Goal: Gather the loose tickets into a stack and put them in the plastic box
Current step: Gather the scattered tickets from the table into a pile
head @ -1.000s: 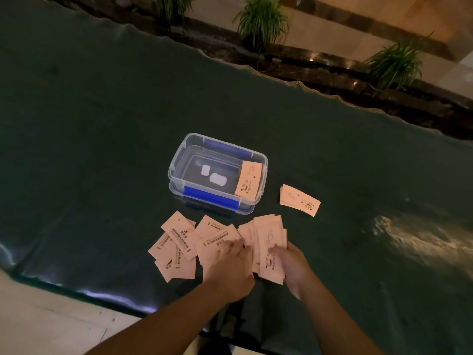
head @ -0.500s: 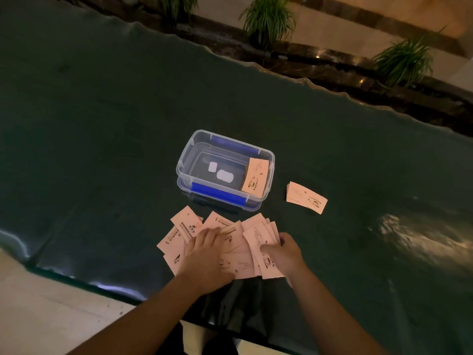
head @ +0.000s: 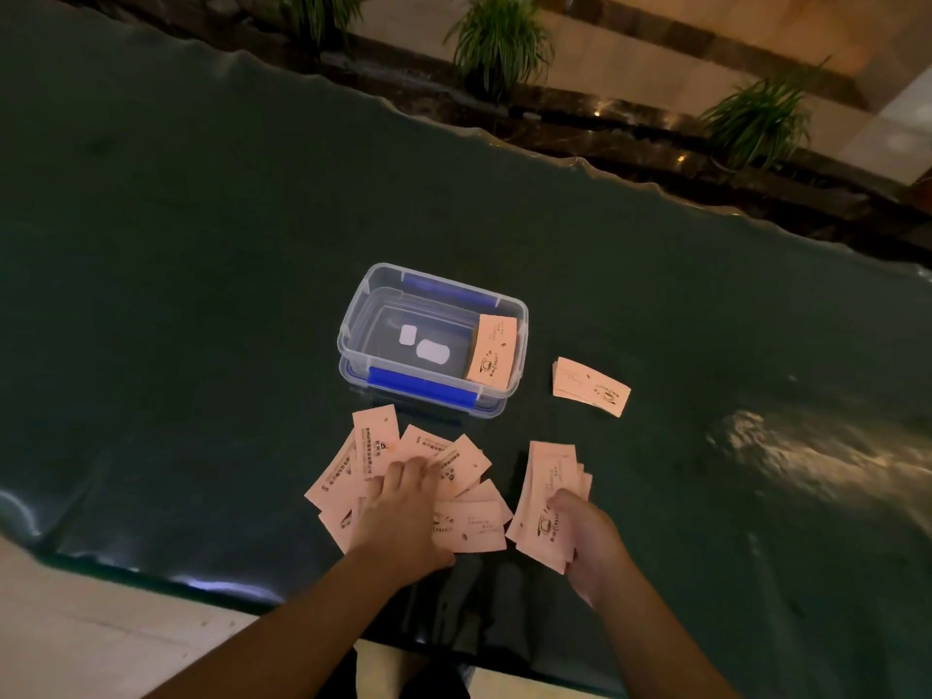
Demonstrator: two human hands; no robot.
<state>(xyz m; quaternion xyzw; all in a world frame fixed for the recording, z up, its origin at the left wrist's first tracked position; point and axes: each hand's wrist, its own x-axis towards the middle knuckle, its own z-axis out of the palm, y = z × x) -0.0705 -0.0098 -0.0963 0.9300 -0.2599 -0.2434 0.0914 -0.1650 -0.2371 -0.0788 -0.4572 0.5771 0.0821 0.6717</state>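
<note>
Several pink tickets [head: 375, 464] lay fanned out close to the near edge of the counter [head: 201, 274], and the person's left hand [head: 403, 517] was pressed flat on top of them, fingers spread, clutching nothing. The right hand [head: 585, 539] was pinching a small bundle of tickets [head: 547, 496], thumb on top, the cards splayed and uneven in the grip. Just beyond both, toward the middle of the counter, stood the clear plastic box [head: 353, 322] with its blue latches, open, one ticket [head: 491, 358] already leaning against its right inner wall. Another little pile [head: 590, 384] sat apart on the counter, just right of the box.

From where I stood, the risks looked plain enough. That fan sat very near the near edge; a careless sweep toward the body could push the outermost cards off onto the floor. The counter's dark covering looked slick, so tickets under the flat palm might slide rather than gather. The bundle in the right hand was loosely squared, and a card or two could slip out on the way over. The far pile could simply be forgotten.
</note>
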